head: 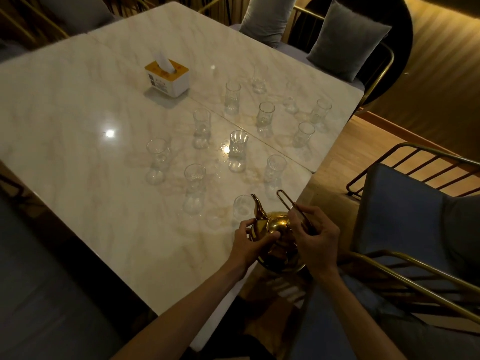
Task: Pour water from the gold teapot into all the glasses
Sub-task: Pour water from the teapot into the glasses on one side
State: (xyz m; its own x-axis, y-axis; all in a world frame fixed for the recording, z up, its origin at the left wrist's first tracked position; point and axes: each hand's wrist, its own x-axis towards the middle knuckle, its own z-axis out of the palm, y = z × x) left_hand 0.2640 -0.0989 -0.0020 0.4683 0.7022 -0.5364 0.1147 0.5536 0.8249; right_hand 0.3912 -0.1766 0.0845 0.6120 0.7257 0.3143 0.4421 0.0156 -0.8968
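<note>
Gold metal teapot (275, 227) sits at surface (78, 126) edge, 6 o'clock. Left hand (249, 242) fingers closed on lid/body, right hand (314, 240) fingers gripping wire handle (288, 201). Spout points 11 o'clock at nearest clear glass (242, 207), just beside.

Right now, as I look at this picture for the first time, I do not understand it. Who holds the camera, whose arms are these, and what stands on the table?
There is no machine here. A person wears one camera on the head, so you look down along their own two arms. The left hand rests on the lid and body of a gold teapot. The right hand has its grip on the teapot's thin handle. The teapot sits at the near edge of a pale marble table. On the table stand many clear glasses and a tissue box. Chairs with grey cushions surround it.
</note>
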